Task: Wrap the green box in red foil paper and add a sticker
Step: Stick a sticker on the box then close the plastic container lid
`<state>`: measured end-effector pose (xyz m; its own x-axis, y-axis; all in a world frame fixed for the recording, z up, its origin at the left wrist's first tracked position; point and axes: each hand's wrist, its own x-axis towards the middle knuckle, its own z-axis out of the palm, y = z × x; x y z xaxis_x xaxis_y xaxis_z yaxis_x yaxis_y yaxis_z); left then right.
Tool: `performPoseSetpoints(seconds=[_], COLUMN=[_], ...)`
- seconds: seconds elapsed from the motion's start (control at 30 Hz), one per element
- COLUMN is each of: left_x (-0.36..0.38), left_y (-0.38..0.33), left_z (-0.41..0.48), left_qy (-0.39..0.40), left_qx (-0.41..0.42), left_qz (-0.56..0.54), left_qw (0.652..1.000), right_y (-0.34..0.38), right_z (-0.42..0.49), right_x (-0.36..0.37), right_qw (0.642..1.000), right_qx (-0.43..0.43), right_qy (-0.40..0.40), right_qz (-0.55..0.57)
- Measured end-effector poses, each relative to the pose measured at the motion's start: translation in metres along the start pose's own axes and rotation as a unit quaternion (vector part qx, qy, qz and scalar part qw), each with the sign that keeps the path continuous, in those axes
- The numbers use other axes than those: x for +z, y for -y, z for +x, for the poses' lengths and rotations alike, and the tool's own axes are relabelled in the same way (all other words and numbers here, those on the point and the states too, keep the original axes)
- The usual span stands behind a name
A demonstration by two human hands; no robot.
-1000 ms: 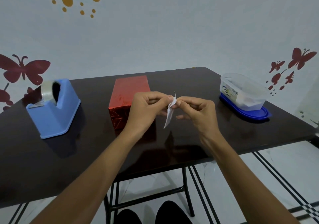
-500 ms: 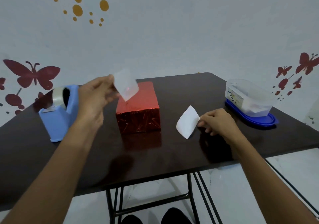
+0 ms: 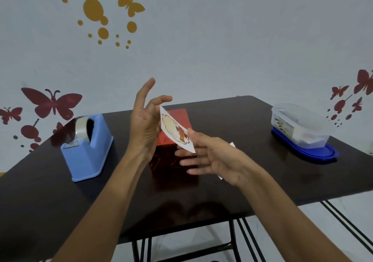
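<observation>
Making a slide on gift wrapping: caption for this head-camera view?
The right hand pinches a sticker over the foil-wrapped box, the left hand open beside it; tape dispenser left, plastic tub right.

Glossy dark table (image 3: 242, 181), shiny foil box (image 3: 181, 116), plastic dispenser (image 3: 86, 156).

- Red foil box (image 3: 179, 115): mostly hiding behind both hands and the sticker (image 3: 174, 132); only a strip of its top and part of its near face are showing.
- Left hand (image 3: 144, 124): its lower fingers are passing out of sight behind the sticker, so its hold is not showing.
- Sticker picture: blurring, with the motif too soft to tell.
- White paper (image 3: 232, 145): lying under the right hand (image 3: 214, 158), with only two corners peeking out (outline unknowable).
- Container (image 3: 300, 128): its contents are smearing behind cloudy walls, and the label's small print is not resolving.
- Table (image 3: 252, 181): running off the left and right edges.
- Forearms (image 3: 105, 211): leaving by the bottom edge.
- Wall butterflies (image 3: 365, 82): being clipped at the right edge.
</observation>
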<state>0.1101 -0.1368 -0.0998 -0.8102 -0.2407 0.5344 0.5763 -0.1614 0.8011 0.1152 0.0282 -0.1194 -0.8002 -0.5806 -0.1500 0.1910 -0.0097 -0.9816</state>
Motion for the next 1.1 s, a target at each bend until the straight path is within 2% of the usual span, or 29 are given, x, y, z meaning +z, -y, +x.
performPoseSetpoints(seconds=[0.1,0.17,0.27,0.4,0.43,0.47,0.5,0.57,0.6,0.63,0.7,0.73,0.8,0.87,0.93,1.0,1.1], left_x=[-0.003,-0.008,-0.023,-0.047,-0.049,-0.047,-0.043,-0.028,-0.020,-0.015,-0.013,-0.014,-0.015,-0.008,-0.001,0.002,-0.005], left_y=[0.004,0.005,0.008,-0.002,-0.009,-0.020,-0.029,-0.038,-0.042,-0.044,-0.044,-0.041,-0.034,-0.025,-0.016,-0.011,-0.008], left_z=[-0.005,-0.005,-0.007,-0.005,-0.003,0.001,0.004,0.006,0.006,0.007,0.010,0.011,0.012,0.011,0.010,0.006,0.001], left_qy=[-0.004,-0.047,-0.078,-0.097,-0.089,-0.051,0.020,0.177,0.212,0.208,0.102,0.013,-0.127,-0.173,-0.182,-0.175,-0.183], left_qx=[-0.004,-0.039,-0.064,-0.094,-0.077,-0.053,-0.027,-0.022,-0.032,-0.030,-0.003,0.000,-0.044,-0.119,-0.172,-0.202,-0.214], left_qz=[0.028,0.012,-0.030,-0.155,-0.107,0.000,0.139,0.364,0.406,0.415,0.356,0.293,0.139,0.021,-0.050,-0.090,-0.070], left_qw=[1.000,0.998,0.994,0.979,0.987,0.997,0.990,0.914,0.888,0.885,0.929,0.956,0.981,0.977,0.967,0.959,0.957], right_y=[0.001,0.003,0.008,0.016,0.020,0.025,0.032,0.045,0.052,0.056,0.057,0.052,0.042,0.032,0.025,0.023,0.027], right_z=[0.005,0.008,0.008,0.011,0.012,0.013,0.015,0.018,0.020,0.023,0.028,0.031,0.037,0.045,0.051,0.056,0.060], right_x=[-0.001,-0.005,-0.005,-0.015,-0.019,-0.020,-0.019,-0.010,-0.004,0.000,0.003,0.004,0.008,0.014,0.019,0.020,0.015], right_qw=[0.996,0.992,0.985,0.956,0.938,0.914,0.886,0.822,0.797,0.775,0.751,0.772,0.853,0.907,0.930,0.934,0.936], right_qx=[-0.037,-0.066,-0.131,-0.221,-0.247,-0.268,-0.278,-0.281,-0.288,-0.301,-0.328,-0.337,-0.318,-0.271,-0.254,-0.256,-0.254], right_qy=[-0.038,-0.064,-0.107,-0.176,-0.186,-0.183,-0.170,-0.151,-0.151,-0.164,-0.225,-0.263,-0.299,-0.271,-0.238,-0.236,-0.239], right_qz=[0.072,0.081,0.029,-0.082,-0.155,-0.243,-0.330,-0.472,-0.510,-0.530,-0.527,-0.470,-0.285,-0.174,-0.115,-0.081,-0.052])
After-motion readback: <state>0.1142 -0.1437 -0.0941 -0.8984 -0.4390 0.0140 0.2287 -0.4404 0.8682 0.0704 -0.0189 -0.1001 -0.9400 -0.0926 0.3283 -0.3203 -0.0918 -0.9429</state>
